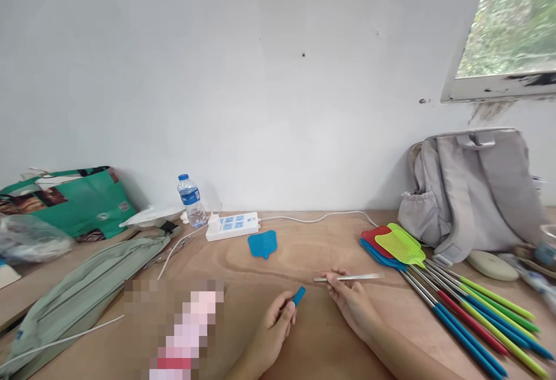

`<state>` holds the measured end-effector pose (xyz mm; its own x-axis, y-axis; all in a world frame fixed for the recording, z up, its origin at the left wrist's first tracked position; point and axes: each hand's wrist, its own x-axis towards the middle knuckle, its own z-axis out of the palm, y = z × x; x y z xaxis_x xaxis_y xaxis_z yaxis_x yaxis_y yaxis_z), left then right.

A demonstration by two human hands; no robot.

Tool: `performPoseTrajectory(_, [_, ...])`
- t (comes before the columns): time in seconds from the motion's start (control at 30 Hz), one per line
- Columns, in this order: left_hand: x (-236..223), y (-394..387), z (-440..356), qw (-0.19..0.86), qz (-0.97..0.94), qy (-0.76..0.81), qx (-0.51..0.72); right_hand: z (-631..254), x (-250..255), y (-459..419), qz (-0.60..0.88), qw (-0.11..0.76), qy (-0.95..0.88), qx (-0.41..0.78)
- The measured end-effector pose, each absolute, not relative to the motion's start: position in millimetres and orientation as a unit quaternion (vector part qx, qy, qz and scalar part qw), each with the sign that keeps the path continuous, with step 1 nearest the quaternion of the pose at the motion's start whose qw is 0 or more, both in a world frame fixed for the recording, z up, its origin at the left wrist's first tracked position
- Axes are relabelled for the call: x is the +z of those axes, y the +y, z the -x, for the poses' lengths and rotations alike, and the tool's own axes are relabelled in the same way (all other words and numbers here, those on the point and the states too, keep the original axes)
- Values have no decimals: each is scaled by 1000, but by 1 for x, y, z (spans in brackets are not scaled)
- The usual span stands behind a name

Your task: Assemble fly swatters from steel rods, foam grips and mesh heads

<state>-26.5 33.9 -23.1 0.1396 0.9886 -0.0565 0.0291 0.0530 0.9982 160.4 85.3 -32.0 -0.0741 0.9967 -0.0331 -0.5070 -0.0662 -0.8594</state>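
Near the table's front, my left hand [278,322] is closed around a short blue handle [299,295], most of which the fingers hide. To its right, my right hand [350,299] pinches a thin silver metal rod [362,277], held roughly level. The rod and the blue handle are apart. Beyond my hands, a loose blue fly swatter head [262,244] lies flat on the wooden table [313,241]. At the right rests a pile of fly swatters with a yellow-green head [399,244] on top, a red head [373,233] beneath, and coloured handles.
A white power strip [232,226] and a water bottle [191,201] stand by the wall. A grey backpack [473,189] sits at the back right. A green bag [87,203] and a grey-green cloth bag [95,290] lie at left. A pixelated patch covers the front left.
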Motion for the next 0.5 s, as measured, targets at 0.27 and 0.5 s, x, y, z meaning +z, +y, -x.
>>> performPoseTrajectory(0.27, [-11, 28, 26, 439, -657, 485, 374, -160, -13, 71, 251, 543, -360, 716])
performPoseTrajectory(0.5, [-2, 27, 23, 413, -691, 458, 378, -160, -15, 72, 263, 457, -395, 752])
